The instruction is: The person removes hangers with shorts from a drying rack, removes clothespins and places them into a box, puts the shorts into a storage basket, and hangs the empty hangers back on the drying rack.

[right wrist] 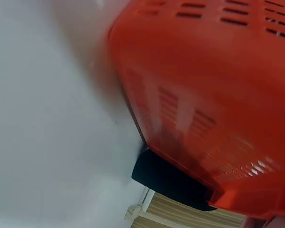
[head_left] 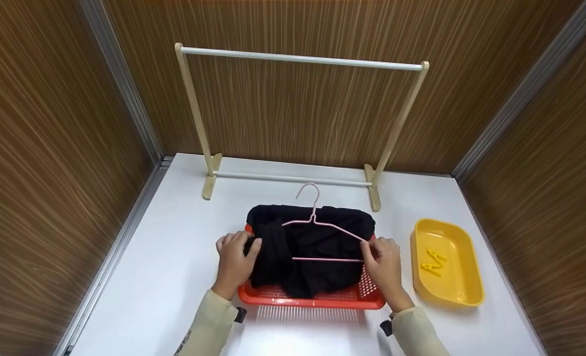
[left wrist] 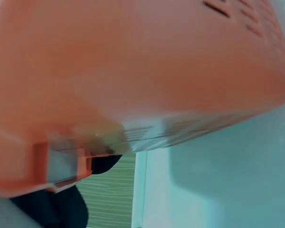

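A pink clothes hanger (head_left: 339,228) lies over a black garment (head_left: 322,282) in a red plastic basket (head_left: 312,301), its hook pointing toward the rack. The hanger's left end is hidden under a fold of the black cloth. My left hand (head_left: 236,262) grips the cloth at the basket's left side, thumb and fingers round its edge. At the right side my right hand (head_left: 384,264) pinches the hanger's right corner. Both wrist views are mostly filled by the basket's outer wall (left wrist: 133,61), with dark cloth (right wrist: 171,183) hanging past its rim in the right wrist view.
Behind the basket stands a wooden rack with a white top rail (head_left: 297,58) and a lower rail (head_left: 293,178). On the right sits a yellow tray (head_left: 451,291) holding small yellow clips (head_left: 433,262). Wood-grain panels enclose the white table (head_left: 174,237).
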Available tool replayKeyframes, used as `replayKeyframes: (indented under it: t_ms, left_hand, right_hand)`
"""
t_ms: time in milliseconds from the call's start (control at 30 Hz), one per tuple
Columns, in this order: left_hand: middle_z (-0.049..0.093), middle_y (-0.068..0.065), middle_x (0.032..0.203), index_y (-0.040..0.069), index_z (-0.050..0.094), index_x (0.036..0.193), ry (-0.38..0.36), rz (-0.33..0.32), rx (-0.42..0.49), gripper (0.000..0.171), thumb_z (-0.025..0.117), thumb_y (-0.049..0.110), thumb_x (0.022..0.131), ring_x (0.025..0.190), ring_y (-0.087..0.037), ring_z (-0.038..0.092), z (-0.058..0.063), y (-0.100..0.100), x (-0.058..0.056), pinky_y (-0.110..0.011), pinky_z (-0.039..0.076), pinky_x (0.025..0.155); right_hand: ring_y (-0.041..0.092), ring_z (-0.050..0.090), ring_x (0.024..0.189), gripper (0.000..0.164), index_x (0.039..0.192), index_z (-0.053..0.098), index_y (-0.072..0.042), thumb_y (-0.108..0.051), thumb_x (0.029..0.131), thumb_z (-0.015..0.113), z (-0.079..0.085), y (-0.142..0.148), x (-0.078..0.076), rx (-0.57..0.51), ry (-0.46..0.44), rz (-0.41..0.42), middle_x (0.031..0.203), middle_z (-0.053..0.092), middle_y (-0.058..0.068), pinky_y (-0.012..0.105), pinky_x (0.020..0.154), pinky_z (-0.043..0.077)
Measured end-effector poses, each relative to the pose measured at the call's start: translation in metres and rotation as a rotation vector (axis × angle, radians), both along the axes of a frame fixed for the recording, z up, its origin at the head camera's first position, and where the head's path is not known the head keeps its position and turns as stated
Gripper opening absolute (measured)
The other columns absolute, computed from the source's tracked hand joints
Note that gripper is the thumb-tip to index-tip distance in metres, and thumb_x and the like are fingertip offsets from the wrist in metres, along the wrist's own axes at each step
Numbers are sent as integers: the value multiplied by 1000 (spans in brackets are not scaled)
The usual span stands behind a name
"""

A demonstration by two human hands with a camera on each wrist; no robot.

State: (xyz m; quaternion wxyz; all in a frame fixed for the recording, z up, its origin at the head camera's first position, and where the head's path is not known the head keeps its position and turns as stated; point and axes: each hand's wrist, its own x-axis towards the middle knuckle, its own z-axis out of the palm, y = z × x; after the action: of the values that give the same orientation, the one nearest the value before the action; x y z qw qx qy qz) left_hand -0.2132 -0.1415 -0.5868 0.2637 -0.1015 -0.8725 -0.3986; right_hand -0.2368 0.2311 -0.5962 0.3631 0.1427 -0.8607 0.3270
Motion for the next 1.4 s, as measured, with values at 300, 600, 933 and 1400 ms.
replayKeyframes:
  t_ms: [300,600,933,1400]
  left_hand:
    - [70,-9,97,6,67,99,16,0,20,68,54,73,94,88,-29,54,-4,7,-5,-56,27,99]
    - [70,-8,99,5,70,101,-32,80,-74,52,76,56,88,90,-29,56,-10,8,-14,-53,32,97]
    - [70,-12,91,3,69,97,-24,137,-193,37,75,40,94,83,-33,56,-12,12,-15,-50,40,89]
    - [77,-11,107,6,74,119,-12,113,-130,39,79,33,91,85,-30,58,-13,12,-15,-47,39,84]
  right_hand:
    - [40,58,101,26,111,69,0,-7,88,74,-2,-2,-3,143,40,30,96,71,14,60,100,34]
    - [31,65,61,8,100,73,-8,-15,96,71,-5,-4,-1,199,-22,-3,77,73,9,48,56,48]
    - [26,67,58,4,90,72,-14,-12,94,73,-4,-3,1,187,-42,-29,72,71,3,47,53,49]
    - [28,67,59,6,92,73,-12,-15,96,71,-4,-3,1,190,-62,-33,73,72,4,48,55,50]
